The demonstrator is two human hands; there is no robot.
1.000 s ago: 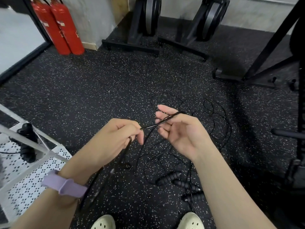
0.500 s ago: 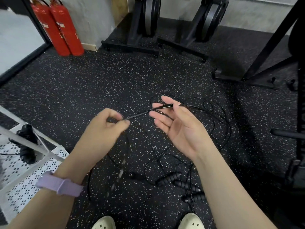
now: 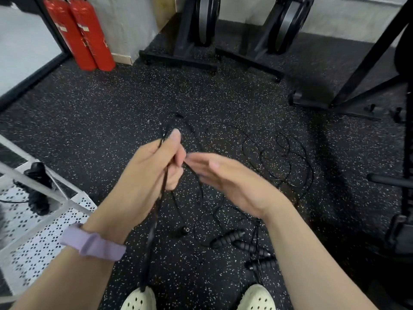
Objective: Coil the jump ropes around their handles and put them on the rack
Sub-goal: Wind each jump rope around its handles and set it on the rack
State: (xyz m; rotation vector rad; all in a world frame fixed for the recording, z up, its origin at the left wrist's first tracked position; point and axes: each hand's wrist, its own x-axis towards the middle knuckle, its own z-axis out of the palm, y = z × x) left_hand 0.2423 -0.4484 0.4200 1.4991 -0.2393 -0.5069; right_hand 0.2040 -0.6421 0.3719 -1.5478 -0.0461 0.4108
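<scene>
Two hands work over the floor (image 3: 111, 121), and I see them meet just above a tangle of black rope (image 3: 281, 162). My left hand (image 3: 154, 171) is curled into a fist round a thin rope strand, thumb up; the strand rises in a small loop past the thumb and also hangs down from the fist toward the shoes (image 3: 139, 299). My right hand (image 3: 230, 180) is flat, fingers straight and close together, fingertips just beside the left fist; it is blurred, and I cannot tell whether it touches the strand.

Most of the rope lies loose on the floor, beyond and right of the hands. Three ribbed handles (image 3: 228, 239) lie below the right wrist, near the right shoe. A small black end piece (image 3: 180, 231) lies just left of them.

Left of the hands stands a white rack (image 3: 47, 233) with a perforated shelf; dark handles (image 3: 38, 189) already rest there. A purple band (image 3: 93, 243) circles my left wrist. Two red extinguishers (image 3: 82, 34) stand far beyond the rack.
</scene>
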